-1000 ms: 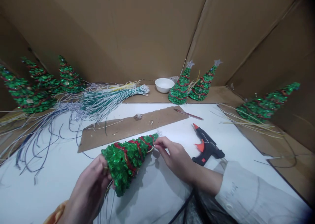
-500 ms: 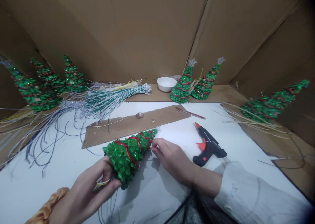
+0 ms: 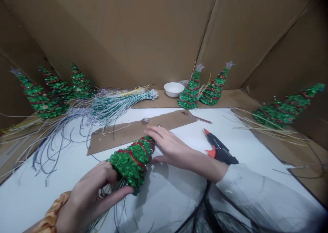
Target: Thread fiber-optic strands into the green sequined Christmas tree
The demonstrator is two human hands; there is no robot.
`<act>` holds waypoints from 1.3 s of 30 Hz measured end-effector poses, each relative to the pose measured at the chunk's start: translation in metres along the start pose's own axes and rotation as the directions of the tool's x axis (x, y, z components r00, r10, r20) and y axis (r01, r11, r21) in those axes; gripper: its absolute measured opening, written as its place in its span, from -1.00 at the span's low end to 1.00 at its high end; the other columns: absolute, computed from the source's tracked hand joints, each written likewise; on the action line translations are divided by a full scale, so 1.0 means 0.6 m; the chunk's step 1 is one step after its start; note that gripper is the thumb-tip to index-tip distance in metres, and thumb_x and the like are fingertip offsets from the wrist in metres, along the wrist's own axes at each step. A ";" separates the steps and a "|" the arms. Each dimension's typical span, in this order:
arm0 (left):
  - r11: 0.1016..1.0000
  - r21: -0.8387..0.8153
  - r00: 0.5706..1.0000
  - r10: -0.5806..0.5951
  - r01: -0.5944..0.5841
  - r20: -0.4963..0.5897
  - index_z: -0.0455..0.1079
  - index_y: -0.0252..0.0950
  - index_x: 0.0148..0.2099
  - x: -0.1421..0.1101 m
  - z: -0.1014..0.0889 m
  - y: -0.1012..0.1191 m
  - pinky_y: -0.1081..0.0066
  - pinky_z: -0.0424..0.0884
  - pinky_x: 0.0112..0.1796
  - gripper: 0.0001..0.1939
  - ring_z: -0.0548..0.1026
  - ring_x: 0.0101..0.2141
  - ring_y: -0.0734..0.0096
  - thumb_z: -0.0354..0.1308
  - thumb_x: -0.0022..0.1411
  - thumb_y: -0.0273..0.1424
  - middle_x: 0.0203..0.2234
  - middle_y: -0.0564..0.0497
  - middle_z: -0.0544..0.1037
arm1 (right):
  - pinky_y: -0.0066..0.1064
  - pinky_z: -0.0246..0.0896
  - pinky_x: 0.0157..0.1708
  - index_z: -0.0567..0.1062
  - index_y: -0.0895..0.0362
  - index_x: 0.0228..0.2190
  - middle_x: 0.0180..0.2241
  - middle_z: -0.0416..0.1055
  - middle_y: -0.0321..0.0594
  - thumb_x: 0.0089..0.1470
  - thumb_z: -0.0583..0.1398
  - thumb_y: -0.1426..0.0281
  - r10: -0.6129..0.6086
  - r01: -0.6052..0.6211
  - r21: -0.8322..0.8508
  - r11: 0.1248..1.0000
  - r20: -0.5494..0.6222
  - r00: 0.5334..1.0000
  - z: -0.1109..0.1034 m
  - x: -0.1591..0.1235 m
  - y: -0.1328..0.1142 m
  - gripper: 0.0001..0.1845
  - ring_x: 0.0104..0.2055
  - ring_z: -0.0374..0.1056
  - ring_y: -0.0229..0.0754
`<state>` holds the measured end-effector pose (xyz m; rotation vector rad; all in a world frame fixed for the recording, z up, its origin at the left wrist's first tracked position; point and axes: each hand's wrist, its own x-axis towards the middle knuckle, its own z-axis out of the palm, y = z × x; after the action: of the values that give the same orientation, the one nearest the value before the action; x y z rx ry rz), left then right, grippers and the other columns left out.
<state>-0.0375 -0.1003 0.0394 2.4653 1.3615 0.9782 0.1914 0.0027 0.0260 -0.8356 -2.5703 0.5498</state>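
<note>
A small green Christmas tree (image 3: 132,158) with a red garland lies tilted over the white table, its top pointing up and right. My left hand (image 3: 98,185) grips its wide base, thumb below and fingers at the rim. Thin wires (image 3: 121,185) trail out from under the base. Around the narrow top my right hand (image 3: 169,146) is closed, fingers above and thumb below, hiding the tip. Just beyond the tree is a cardboard strip (image 3: 102,142) with small bits on it. A black glue gun (image 3: 220,149) with an orange nozzle lies right of my right hand, partly covered by the forearm.
More decorated trees stand at back left (image 3: 42,101) and by a white bowl (image 3: 173,89); another leans right (image 3: 284,108). A green-and-white wire bundle (image 3: 120,101) and loose dark wires spread across the left. A pen (image 3: 197,117) lies near the strip. Cardboard walls (image 3: 128,35) enclose the table.
My right hand has gone from pinching a thin wire at the tree's side to closing over its top. Dark strands at the bottom have spread, and the view has shifted slightly.
</note>
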 end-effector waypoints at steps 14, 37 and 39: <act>0.984 0.161 0.997 -0.068 0.073 -0.040 0.15 -0.20 -0.45 -0.004 -0.010 -0.005 0.56 0.15 -0.62 -0.69 0.22 -0.64 0.55 0.25 -0.05 -0.23 -0.64 0.17 0.26 | -0.21 0.11 -0.01 0.21 0.19 0.02 -0.02 0.28 0.00 -0.11 0.26 0.39 -0.088 0.069 0.172 0.983 0.108 0.990 0.000 0.031 0.010 -0.37 0.04 0.17 -0.06; 0.898 0.438 0.985 -0.108 0.038 0.136 0.24 -0.29 -0.32 -0.003 -0.005 0.004 0.47 0.37 -0.55 -0.67 0.47 -0.55 0.35 -0.15 0.24 -0.14 -0.53 -0.03 0.47 | -0.24 0.11 0.00 0.20 0.26 0.03 0.01 0.26 0.02 -0.12 0.28 0.42 -0.040 0.023 0.100 0.995 0.181 0.983 -0.012 0.037 0.000 -0.33 0.06 0.15 -0.03; 0.899 0.437 0.985 -0.097 0.027 0.140 0.22 -0.28 -0.36 -0.004 -0.002 0.002 0.48 0.39 -0.54 -0.67 0.48 -0.54 0.34 -0.18 0.25 -0.16 -0.54 -0.04 0.47 | -0.23 0.10 0.00 0.20 0.26 0.03 0.01 0.26 0.02 -0.11 0.27 0.40 -0.040 0.021 0.103 0.994 0.183 0.982 -0.010 0.037 0.000 -0.34 0.06 0.14 -0.03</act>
<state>-0.0383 -0.1033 0.0397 2.7093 1.7462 0.4845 0.1775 0.0182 0.0363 -0.7411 -2.6899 0.7742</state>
